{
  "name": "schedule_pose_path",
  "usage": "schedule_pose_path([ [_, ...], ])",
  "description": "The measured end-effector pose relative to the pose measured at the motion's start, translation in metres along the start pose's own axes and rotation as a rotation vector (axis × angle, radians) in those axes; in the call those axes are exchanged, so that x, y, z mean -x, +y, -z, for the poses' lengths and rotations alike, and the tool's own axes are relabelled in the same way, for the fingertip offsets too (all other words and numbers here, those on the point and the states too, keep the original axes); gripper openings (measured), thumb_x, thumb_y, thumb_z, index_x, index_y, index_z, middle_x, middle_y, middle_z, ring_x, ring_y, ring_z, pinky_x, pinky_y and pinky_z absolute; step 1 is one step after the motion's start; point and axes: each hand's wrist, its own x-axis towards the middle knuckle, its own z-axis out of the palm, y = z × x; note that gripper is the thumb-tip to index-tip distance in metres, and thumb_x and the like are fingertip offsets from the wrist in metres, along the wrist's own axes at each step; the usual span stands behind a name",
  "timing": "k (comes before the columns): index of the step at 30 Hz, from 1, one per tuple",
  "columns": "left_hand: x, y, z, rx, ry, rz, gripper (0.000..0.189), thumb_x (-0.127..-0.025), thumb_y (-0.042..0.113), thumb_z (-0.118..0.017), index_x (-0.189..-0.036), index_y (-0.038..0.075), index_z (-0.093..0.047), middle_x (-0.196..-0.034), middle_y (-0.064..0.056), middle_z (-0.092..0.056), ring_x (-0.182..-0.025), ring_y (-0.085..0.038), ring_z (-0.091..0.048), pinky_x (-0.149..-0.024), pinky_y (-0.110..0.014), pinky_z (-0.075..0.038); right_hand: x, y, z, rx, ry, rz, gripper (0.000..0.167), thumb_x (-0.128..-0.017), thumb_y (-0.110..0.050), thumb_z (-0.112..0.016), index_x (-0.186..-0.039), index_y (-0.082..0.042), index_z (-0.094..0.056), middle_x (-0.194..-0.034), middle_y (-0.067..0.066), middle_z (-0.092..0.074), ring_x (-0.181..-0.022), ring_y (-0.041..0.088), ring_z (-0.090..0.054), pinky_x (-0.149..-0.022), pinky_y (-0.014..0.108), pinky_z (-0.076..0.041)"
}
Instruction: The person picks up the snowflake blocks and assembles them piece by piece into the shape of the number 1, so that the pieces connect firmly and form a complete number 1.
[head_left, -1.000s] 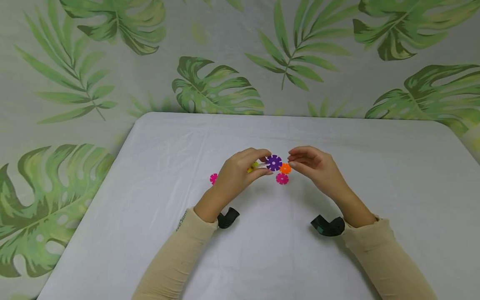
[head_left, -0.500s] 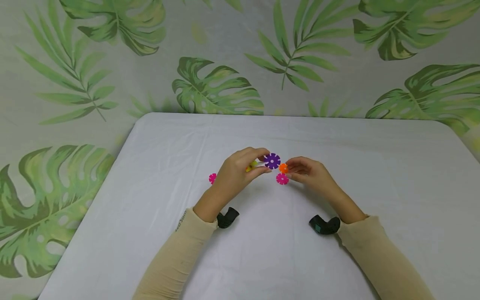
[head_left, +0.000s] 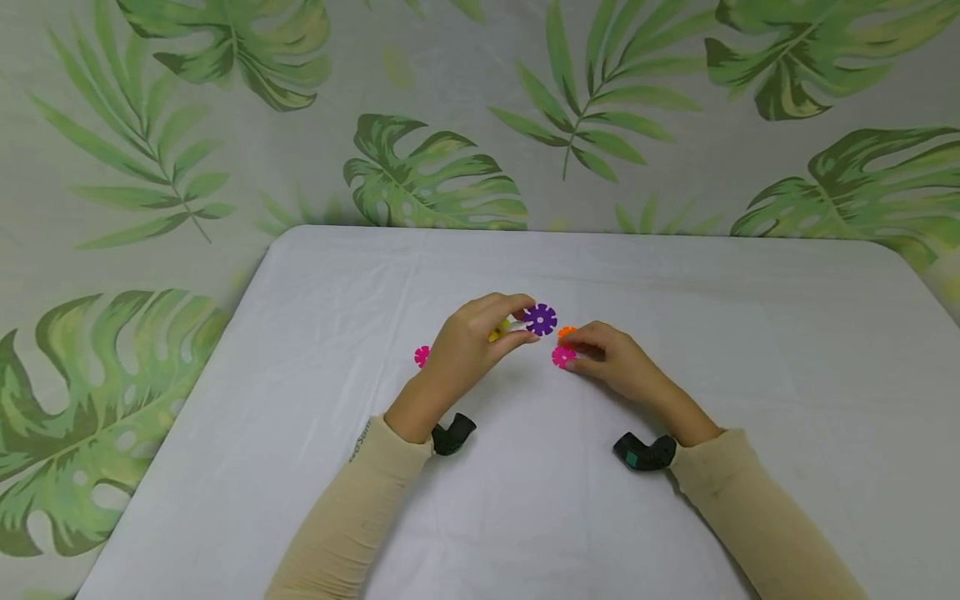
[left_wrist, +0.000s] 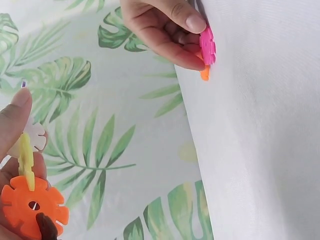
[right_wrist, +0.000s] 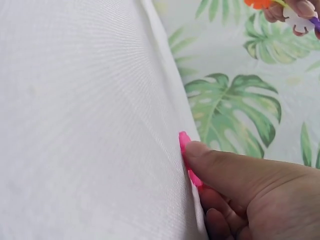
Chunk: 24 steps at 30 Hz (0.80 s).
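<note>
My left hand (head_left: 468,337) pinches a chain of notched snowflake discs between thumb and fingers. A purple disc (head_left: 541,320) faces out at its right end. Behind it come a white disc (left_wrist: 37,136), a yellow disc (left_wrist: 26,160) and an orange disc (left_wrist: 35,205), slotted into one another. Part of the chain is hidden by the hand. My right hand (head_left: 617,354) is low over the table and pinches a pink disc (head_left: 560,357), thumb on its face (right_wrist: 183,142). Another orange disc (head_left: 567,332) sits right behind it, partly covered by the fingers.
A white cloth covers the table (head_left: 540,500). One more pink disc (head_left: 422,356) shows to the left of my left hand. Black wrist cameras (head_left: 454,434) hang by both cuffs. Behind the table's far edge is a leaf-patterned backdrop (head_left: 442,171).
My right hand has come down and left from beside the purple disc to the pink disc and now grips it. The left hand, with its chain, has shifted slightly left and up.
</note>
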Motion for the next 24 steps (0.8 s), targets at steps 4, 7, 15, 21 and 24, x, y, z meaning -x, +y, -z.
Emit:
schedule_pose_path([
  [4, 0.0, -0.001, 0.0, 0.005, -0.002, 0.004, 0.034, -0.073, 0.015, -0.074, -0.102, 0.002, -0.063, -0.09, -0.005, -0.064, -0.076, -0.016, -0.057, -0.072, -0.016, -0.044, -0.001, -0.001, -0.001, 0.015, -0.02, -0.012, 0.031, -0.08, -0.012, -0.069, -0.11, -0.007, -0.062, -0.1, 0.005, -0.054, -0.092, 0.02, -0.049, -0.08, 0.036, -0.043],
  [7, 0.001, -0.001, 0.001, 0.005, -0.004, 0.008, 0.034, -0.073, 0.015, -0.074, -0.102, 0.002, -0.062, -0.089, -0.004, -0.064, -0.074, -0.014, -0.056, -0.071, -0.016, -0.044, -0.001, -0.002, -0.001, 0.015, -0.014, -0.013, 0.033, -0.079, -0.013, -0.07, -0.109, -0.007, -0.058, -0.096, 0.004, -0.055, -0.087, 0.019, -0.049, -0.076, 0.034, -0.043],
  [15, 0.002, -0.001, 0.0, -0.001, -0.003, 0.008, 0.033, -0.074, 0.016, -0.074, -0.103, 0.003, -0.063, -0.089, -0.003, -0.064, -0.073, -0.01, -0.054, -0.07, -0.016, -0.043, 0.001, -0.006, 0.005, -0.04, 0.026, -0.003, 0.023, -0.084, -0.005, -0.063, -0.106, -0.009, -0.059, -0.093, 0.002, -0.06, -0.084, 0.018, -0.054, -0.075, 0.032, -0.047],
  [21, 0.002, -0.002, -0.001, -0.002, -0.01, 0.006, 0.033, -0.074, 0.016, -0.074, -0.103, 0.003, -0.063, -0.089, -0.004, -0.064, -0.074, -0.012, -0.055, -0.071, -0.016, -0.043, 0.001, -0.015, 0.018, -0.098, 0.081, -0.016, 0.018, -0.085, -0.003, -0.06, -0.103, -0.005, -0.059, -0.096, 0.007, -0.061, -0.084, 0.02, -0.058, -0.074, 0.029, -0.048],
  [24, 0.002, -0.002, -0.001, -0.008, -0.018, 0.008, 0.034, -0.074, 0.016, -0.074, -0.103, 0.003, -0.063, -0.089, -0.003, -0.063, -0.074, -0.013, -0.055, -0.071, -0.015, -0.043, 0.002, -0.019, 0.025, -0.167, 0.107, 0.011, 0.018, -0.085, -0.003, -0.06, -0.103, -0.003, -0.059, -0.096, 0.01, -0.061, -0.083, 0.023, -0.058, -0.071, 0.024, -0.048],
])
